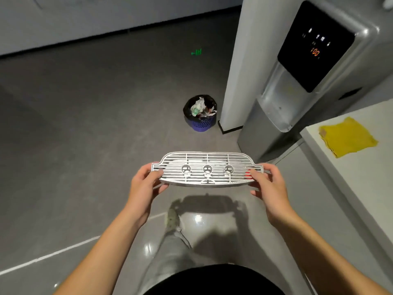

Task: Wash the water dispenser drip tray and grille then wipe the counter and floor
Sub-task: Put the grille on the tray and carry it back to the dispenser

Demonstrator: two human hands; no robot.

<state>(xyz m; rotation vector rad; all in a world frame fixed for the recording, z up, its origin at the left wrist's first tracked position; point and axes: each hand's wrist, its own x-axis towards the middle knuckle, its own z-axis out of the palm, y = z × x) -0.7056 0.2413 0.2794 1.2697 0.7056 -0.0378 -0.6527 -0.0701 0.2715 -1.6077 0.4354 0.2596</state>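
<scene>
I hold the silver drip tray with its slotted grille (207, 169) level in front of me, above the grey floor. Three round cup marks run across its middle and a small red part shows at its right end. My left hand (146, 184) grips the left tab, thumb on top. My right hand (269, 184) grips the right tab the same way. The silver water dispenser (297, 86) stands to the upper right, its black panel lit with orange digits. A yellow cloth (346, 136) lies on the white counter (361, 175) at the right.
A purple waste bin (201, 112) with a black liner and crumpled paper stands on the floor left of the dispenser. A white pillar (240, 60) rises behind it. My leg and shoe (172, 220) are below the tray. The glossy floor (85, 145) stretches left.
</scene>
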